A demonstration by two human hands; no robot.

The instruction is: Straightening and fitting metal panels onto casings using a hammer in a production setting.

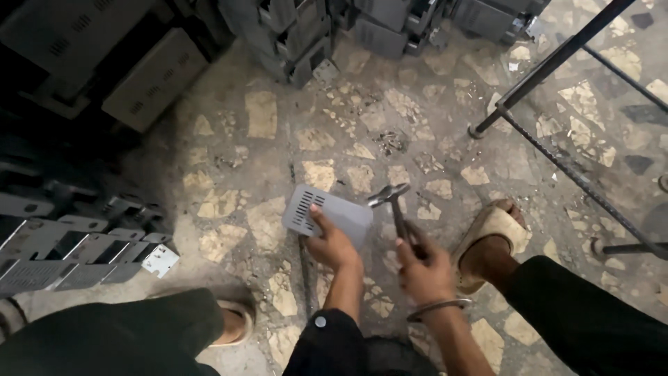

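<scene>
Left hand (332, 245) fingers grip a flat grey slotted metal plate (327, 213) above the stone-chip floor (264, 167). Right hand (424, 268) fingers are closed round a hammer (394, 202) just right of the plate; its handle is partly hidden.

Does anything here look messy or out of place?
Somewhat. Small metal scraps lie scattered on the cracked stone floor. Grey metal parts are heaped unevenly at left. The left hand holds a vented grey plate tilted; the right hand grips a hammer.
</scene>
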